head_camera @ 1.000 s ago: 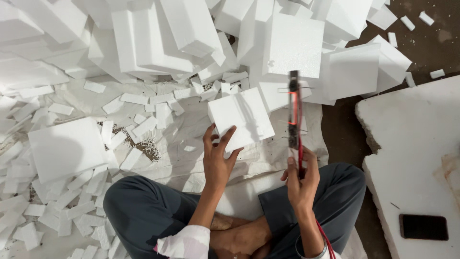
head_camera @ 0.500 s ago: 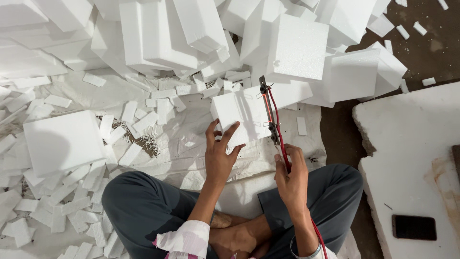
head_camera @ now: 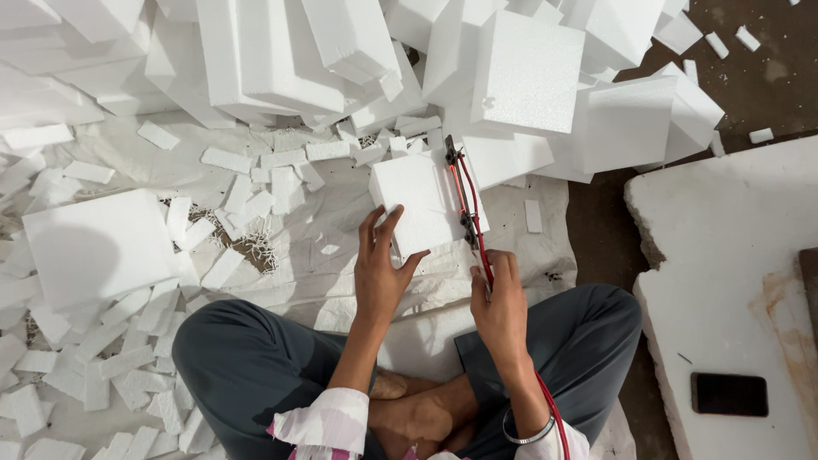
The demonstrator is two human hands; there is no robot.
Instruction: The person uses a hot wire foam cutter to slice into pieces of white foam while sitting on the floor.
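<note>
I sit cross-legged on a white sheet. A square white foam block (head_camera: 413,200) lies in front of me. My left hand (head_camera: 381,268) rests against its near edge, fingers spread, steadying it. My right hand (head_camera: 498,302) grips the handle of a long cutter bar (head_camera: 464,200) with a red wire running along it. The bar lies along the right side of the block, its tip pointing away from me. A red cable (head_camera: 550,409) trails back from the handle past my right arm.
Large white foam blocks (head_camera: 528,72) are piled at the back. A big foam square (head_camera: 98,247) lies at the left among several small offcut strips (head_camera: 128,341). A white slab (head_camera: 724,281) with a dark phone (head_camera: 728,393) on it is at the right.
The cutter bar has moved left, from beside the block to lying against its right side. My left hand stays on the block's near edge.
</note>
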